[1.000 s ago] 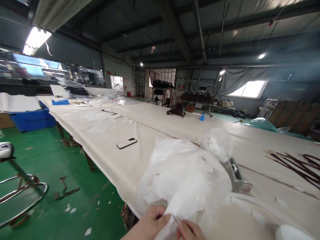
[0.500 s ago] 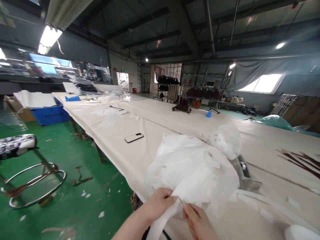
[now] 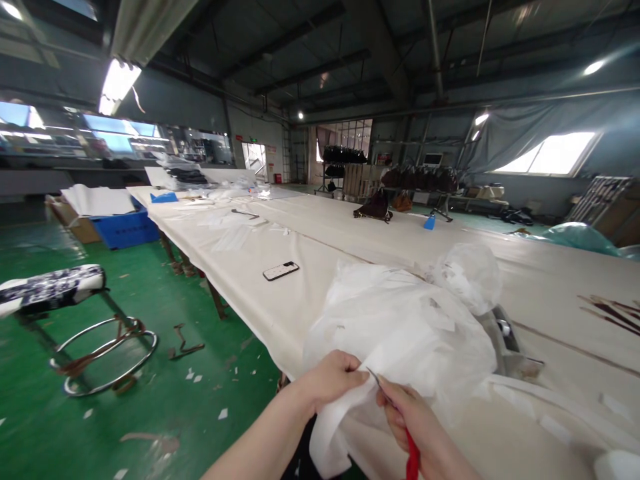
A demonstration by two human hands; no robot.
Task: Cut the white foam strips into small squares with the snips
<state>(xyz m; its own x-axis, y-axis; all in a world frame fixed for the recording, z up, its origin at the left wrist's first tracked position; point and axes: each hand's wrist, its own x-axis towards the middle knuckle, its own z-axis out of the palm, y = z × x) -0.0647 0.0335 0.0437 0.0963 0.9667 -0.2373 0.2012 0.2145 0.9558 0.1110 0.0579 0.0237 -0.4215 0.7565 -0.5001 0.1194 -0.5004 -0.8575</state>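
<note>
My left hand (image 3: pixel 340 379) pinches the edge of a thin white sheet (image 3: pixel 333 427) between thumb and fingers. The sheet hangs from my fingers over the table's near edge. Beside it, my right hand (image 3: pixel 407 417) is closed around red-handled scissors (image 3: pixel 412 457), gripping them well forward near the blades. Their thin metal tip points up and left, at the sheet by my left thumb. Most of the blades is hidden in my fingers. Just beyond both hands lies a large, crumpled, translucent white plastic bag (image 3: pixel 400 320).
The long table (image 3: pixel 240 280) has a cream cover. On it lie a phone (image 3: pixel 281 271), a clear bundled bag (image 3: pixel 467 277), a grey metal device (image 3: pixel 507 333) and dark strips (image 3: pixel 613 313). A stool (image 3: pixel 103 357) stands left on the green floor, which has scraps on it.
The view has shifted slightly, so the table and room appear farther right. Both hands are a little higher in the picture, and the scissors' red handle now shows below my right hand.
</note>
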